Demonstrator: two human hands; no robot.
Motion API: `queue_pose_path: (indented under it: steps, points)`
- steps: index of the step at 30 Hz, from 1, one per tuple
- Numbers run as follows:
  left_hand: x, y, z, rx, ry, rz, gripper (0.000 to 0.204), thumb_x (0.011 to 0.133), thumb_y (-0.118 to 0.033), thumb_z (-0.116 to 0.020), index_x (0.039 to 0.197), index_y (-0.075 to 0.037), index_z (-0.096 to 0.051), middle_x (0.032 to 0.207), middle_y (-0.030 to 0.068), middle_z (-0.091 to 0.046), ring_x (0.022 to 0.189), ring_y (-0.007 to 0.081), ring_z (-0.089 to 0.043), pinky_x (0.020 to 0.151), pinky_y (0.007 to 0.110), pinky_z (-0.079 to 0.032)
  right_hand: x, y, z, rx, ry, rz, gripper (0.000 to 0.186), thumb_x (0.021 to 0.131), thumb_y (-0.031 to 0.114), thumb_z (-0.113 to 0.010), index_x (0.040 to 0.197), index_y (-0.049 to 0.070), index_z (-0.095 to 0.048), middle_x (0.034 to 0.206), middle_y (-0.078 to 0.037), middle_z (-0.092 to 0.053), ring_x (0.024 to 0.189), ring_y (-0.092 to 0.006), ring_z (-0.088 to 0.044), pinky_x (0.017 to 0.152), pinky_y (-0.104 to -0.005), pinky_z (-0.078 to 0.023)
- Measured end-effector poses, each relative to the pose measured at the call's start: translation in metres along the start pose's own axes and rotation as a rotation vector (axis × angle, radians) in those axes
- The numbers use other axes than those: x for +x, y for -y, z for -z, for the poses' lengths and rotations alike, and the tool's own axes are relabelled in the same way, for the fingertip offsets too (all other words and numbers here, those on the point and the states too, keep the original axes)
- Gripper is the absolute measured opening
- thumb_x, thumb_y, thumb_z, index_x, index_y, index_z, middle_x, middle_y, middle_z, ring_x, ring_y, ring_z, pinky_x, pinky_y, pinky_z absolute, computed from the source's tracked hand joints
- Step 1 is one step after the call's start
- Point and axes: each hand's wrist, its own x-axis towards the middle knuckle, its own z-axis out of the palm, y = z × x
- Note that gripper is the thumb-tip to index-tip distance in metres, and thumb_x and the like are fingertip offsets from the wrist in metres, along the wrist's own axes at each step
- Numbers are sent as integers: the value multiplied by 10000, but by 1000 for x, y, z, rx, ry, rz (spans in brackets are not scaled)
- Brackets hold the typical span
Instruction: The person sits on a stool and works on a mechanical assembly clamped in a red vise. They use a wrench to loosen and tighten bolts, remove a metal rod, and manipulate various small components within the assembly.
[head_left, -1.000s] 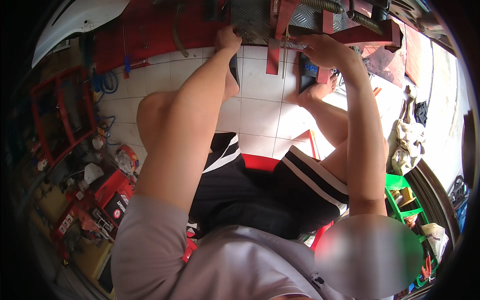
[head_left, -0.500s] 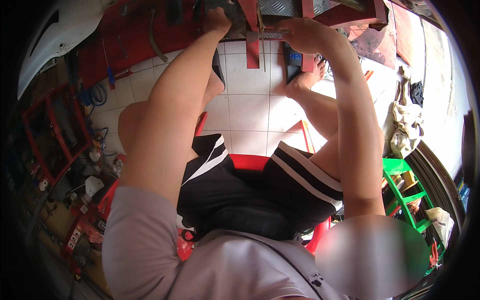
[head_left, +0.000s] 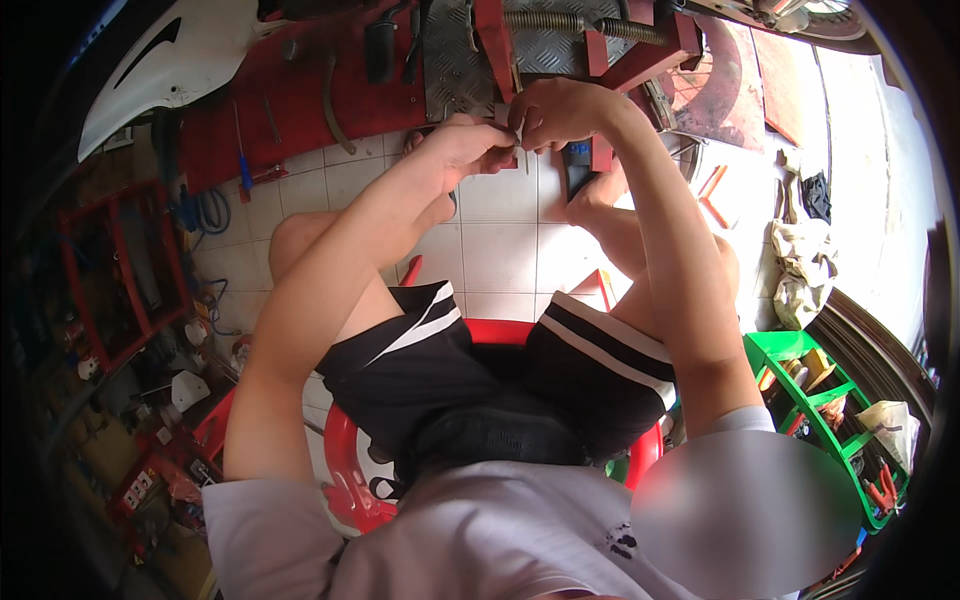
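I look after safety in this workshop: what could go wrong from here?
The left hand and right hand are close together beside the red metal frame, so knuckles might get scraped. The right foot wears only a sandal near the hands; anything dropped might hurt it. The blue-handled screwdriver lies at the front edge of the red platform and could be knocked off.
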Motion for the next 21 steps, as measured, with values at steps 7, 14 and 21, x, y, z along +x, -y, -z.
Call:
queue_pose_path:
  steps: [7,14,21]
  points:
    - [20,16,-6,-417,45,-1,142,874,-83,-575,971,9,-623,889,81,-650,750,103,-585,674,241,-485,13,-6,-9,-159,-190,72,132,655,65,-626,762,19,-688,643,-59,-666,607,-141,-660,580,-257,-537]
    - [61,28,-10,-58,84,-54,277,864,-284,-634,989,-41,-583,792,14,-577,710,121,-547,686,268,-464,10,-26,1,-106,-291,-113,109,685,58,-616,751,-8,-672,643,-74,-669,569,-156,-659,555,-260,-535]
    - [124,50,-25,62,-199,-99,440,813,-368,-609,1075,-40,-476,962,46,-504,883,156,-506,810,357,-418,39,-81,-9,-333,-927,45,126,721,121,-609,730,14,-677,605,-109,-647,579,-229,-658,606,-326,-534]
